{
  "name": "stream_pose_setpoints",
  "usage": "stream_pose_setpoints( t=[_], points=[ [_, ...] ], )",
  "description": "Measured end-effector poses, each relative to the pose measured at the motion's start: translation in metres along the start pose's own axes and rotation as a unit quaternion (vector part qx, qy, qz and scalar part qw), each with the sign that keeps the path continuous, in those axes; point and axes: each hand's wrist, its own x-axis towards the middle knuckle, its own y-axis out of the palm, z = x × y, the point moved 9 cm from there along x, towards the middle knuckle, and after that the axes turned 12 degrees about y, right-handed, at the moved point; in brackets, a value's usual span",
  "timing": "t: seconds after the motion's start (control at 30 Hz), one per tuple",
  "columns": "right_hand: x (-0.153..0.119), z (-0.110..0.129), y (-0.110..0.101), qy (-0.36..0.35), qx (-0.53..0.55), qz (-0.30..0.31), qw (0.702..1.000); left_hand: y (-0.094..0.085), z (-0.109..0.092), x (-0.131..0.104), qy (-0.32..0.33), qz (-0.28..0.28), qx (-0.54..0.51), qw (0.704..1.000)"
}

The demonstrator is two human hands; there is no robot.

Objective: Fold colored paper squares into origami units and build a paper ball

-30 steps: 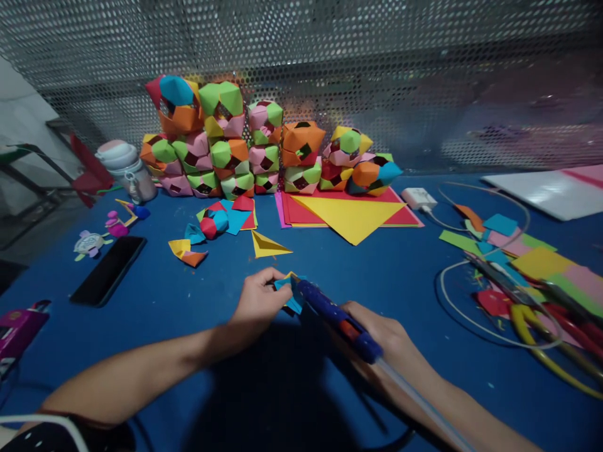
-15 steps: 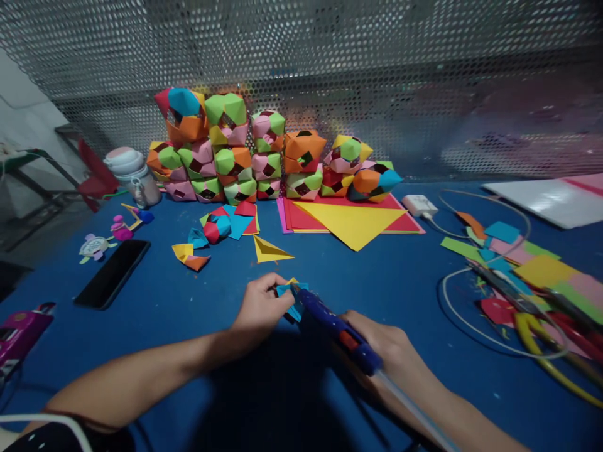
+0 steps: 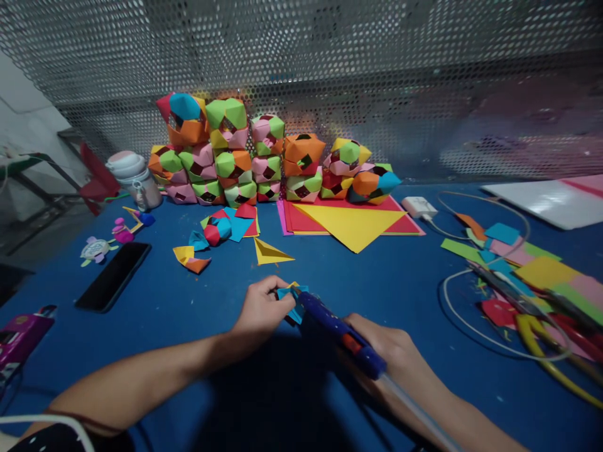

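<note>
My left hand (image 3: pixel 264 306) pinches a small blue and yellow folded paper piece (image 3: pixel 298 312) just above the blue table (image 3: pixel 202 389). Wrapped round a dark blue hot glue gun (image 3: pixel 336 329) is my right hand (image 3: pixel 384 348); a clear glue stick (image 3: pixel 419 414) juts from its back end. The nozzle meets the folded paper close to my left fingertips. Beyond my hands lie a yellow folded triangle (image 3: pixel 271 253), a yellow and orange folded piece (image 3: pixel 191 259) and a red and blue folded piece (image 3: pixel 217 228).
Stacked folded-paper balls (image 3: pixel 230 166) stand along the perforated metal panel (image 3: pixel 301 56). A yellow paper triangle (image 3: pixel 355 229) lies on coloured sheets. Left are a phone (image 3: pixel 114 276), a jar (image 3: pixel 136 179) and a purple device (image 3: pixel 23 336). Right are paper scraps (image 3: pixel 541 270), yellow-handled tool (image 3: pixel 532 336), cable and white adapter (image 3: pixel 419 206).
The camera view has tipped slightly, so the scene sits a little lower. Both hands keep their hold, and the glue gun stays at the folded paper with barely any shift.
</note>
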Motion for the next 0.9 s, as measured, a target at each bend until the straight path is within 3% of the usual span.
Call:
stream_pose_setpoints(
  t=[0.27, 0.9],
  points=[
    [-0.0002, -0.0027, -0.0008, 0.02, 0.003, -0.006, 1.0, 0.0021, -0.0041, -0.0014, -0.017, 0.0, -0.028, 0.999],
    [-0.0016, 0.0019, 0.0004, -0.01, -0.005, 0.004, 1.0, -0.0012, -0.0053, 0.001, 0.031, -0.002, 0.013, 0.999]
  ],
)
